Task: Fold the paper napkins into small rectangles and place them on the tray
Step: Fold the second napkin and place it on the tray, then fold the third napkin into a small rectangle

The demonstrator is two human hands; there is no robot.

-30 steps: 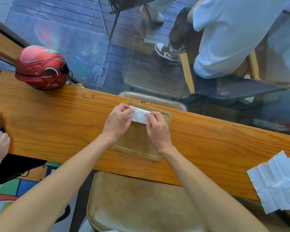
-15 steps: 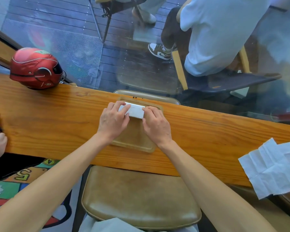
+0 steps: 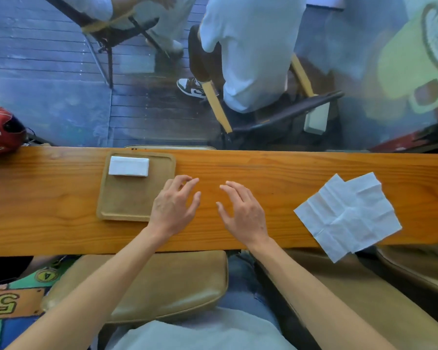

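The folded napkin [image 3: 128,166] lies at the tray's [image 3: 127,210] far edge, apart from both hands. Right of the tray, the left hand [image 3: 173,204] and right hand [image 3: 243,210] hover empty, fingers loosely spread; unfolded napkins [image 3: 347,213] lie farther right.

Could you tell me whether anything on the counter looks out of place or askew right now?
The unfolded napkins lie skewed, one corner overhanging the counter's near edge. The folded napkin sits tidily on the tray.

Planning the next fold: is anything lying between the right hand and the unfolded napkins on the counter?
Nothing visible. Only bare wooden counter lies between the right hand and the unfolded napkins; that hand is empty, fingers loosely spread.
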